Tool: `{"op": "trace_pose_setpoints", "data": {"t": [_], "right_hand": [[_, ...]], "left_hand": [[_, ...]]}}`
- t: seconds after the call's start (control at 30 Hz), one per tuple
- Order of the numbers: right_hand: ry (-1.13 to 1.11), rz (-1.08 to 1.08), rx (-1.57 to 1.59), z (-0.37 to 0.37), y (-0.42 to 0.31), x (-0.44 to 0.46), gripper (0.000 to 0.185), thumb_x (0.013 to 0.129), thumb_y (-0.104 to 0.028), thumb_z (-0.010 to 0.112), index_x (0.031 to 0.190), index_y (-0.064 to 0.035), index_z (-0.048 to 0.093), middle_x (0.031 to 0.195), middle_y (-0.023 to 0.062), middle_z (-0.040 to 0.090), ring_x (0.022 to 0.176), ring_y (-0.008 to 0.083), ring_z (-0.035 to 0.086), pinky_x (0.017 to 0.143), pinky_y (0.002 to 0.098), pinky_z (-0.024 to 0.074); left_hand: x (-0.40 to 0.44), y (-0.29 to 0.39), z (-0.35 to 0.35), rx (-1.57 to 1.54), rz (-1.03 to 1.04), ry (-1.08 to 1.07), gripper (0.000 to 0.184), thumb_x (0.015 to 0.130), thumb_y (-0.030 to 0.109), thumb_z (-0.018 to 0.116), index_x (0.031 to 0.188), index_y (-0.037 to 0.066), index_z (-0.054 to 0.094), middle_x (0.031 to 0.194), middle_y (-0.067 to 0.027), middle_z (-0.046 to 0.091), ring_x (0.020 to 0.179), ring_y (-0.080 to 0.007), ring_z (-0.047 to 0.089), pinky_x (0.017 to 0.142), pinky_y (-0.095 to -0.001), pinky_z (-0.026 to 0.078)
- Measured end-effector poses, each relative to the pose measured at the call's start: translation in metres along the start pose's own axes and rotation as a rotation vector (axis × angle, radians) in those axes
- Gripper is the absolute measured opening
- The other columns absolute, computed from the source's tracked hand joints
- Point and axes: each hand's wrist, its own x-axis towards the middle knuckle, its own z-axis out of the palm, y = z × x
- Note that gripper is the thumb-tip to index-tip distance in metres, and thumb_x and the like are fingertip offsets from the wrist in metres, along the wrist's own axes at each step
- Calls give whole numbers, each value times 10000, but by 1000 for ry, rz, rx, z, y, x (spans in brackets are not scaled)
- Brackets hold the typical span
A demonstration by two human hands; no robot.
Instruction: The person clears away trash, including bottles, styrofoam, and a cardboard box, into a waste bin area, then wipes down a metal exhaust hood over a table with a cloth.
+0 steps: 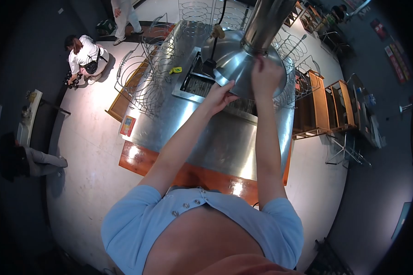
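A shiny steel exhaust hood [234,68], dome-shaped with a thick round duct [267,23], hangs over the grill set in the steel table. My left hand [220,97] grips the hood's lower rim, its thumb on the outside and its fingers curled beneath. Higher up, my right hand [267,77] is against the dome just below the duct. It is smeared by motion and its fingers cannot be made out. A reddish patch shows at its top, either a reflection or something held. Below the hood lies the grill [198,85], partly hidden by the dome and my hands.
Wire racks [144,75] with coiled rings stand along the table [183,133]. A yellow packet [175,70] and a red card [128,125] lie on it. Wooden shelves [323,103] stand to the right. A person [88,57] crouches at the left; others stand nearby.
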Motion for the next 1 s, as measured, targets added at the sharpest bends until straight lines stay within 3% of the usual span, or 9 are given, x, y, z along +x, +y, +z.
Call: {"op": "trace_pose_setpoints", "data": {"t": [0.13, 0.33, 0.47, 0.53, 0.6, 0.67, 0.73, 0.87, 1.0], "right_hand": [[-49, -293, 186, -8, -36, -17, 158, 784, -178, 593, 915, -109, 649, 883, 80, 624, 821, 289, 544, 740, 373, 447], [8, 158, 31, -16, 7, -8, 154, 791, -184, 587, 917, -135, 662, 844, 87, 631, 808, 267, 565, 761, 382, 422], [-17, -202, 25, -19, -39, -35, 151, 767, -161, 590, 901, -116, 645, 876, 75, 607, 817, 272, 532, 707, 375, 435], [-50, -362, 307, -25, -45, -41, 170, 755, -171, 611, 918, -138, 646, 901, 57, 606, 825, 259, 528, 716, 368, 443], [-3, -327, 244, -31, -21, -31, 176, 757, -183, 621, 927, -156, 655, 911, 42, 613, 820, 263, 527, 736, 361, 452], [-48, 257, 150, -37, 0, -21, 170, 781, -216, 622, 922, -134, 667, 917, 55, 629, 845, 269, 542, 745, 349, 446], [5, 160, 103, -37, 4, -27, 174, 786, -214, 616, 926, -126, 667, 895, 69, 633, 826, 271, 552, 736, 351, 447], [-11, 33, 129, -45, 14, -34, 177, 793, -195, 601, 947, -127, 655, 896, 51, 629, 835, 268, 532, 729, 370, 439], [-2, 105, 181, -42, 26, -31, 160, 802, -189, 591, 932, -118, 651, 883, 54, 630, 818, 265, 528, 718, 370, 425]], "left_hand": [[-14, -12, 9, -20, 75, 21, 312, 890, 136, 538, 1180, 73, 442, 1034, -75, 575, 909, -203, 609, 718, -346, 563], [-33, -14, 9, 16, 55, 71, 276, 903, 130, 515, 1168, 88, 451, 1008, -24, 561, 885, -165, 599, 706, -295, 564], [-28, -33, 10, 26, 107, -56, 249, 906, 144, 516, 1143, 88, 469, 1038, -27, 563, 880, -146, 596, 696, -278, 545], [-31, -36, 11, 29, 93, 65, 245, 908, 156, 516, 1138, 85, 473, 1052, -36, 564, 879, -149, 596, 691, -287, 529], [-33, -42, 19, 37, 96, 62, 256, 908, 166, 514, 1145, 80, 467, 1068, -48, 565, 887, -171, 597, 726, -311, 519], [-39, -46, 21, 39, 95, 67, 267, 909, 175, 511, 1152, 74, 462, 1083, -60, 565, 895, -192, 598, 762, -336, 510], [-42, -43, 17, -134, -36, -171, 332, 916, 238, 488, 1192, 62, 441, 1167, -100, 533, 1004, -245, 558, 880, -407, 446], [-27, -20, -4, -372, 229, -20, 429, 920, 338, 441, 1256, 73, 410, 1266, -120, 459, 1178, -255, 435, 968, -431, 358], [-26, -4, -3, -237, 100, -14, 394, 923, 318, 448, 1253, 104, 413, 1247, -95, 475, 1149, -239, 471, 948, -453, 390]]}}
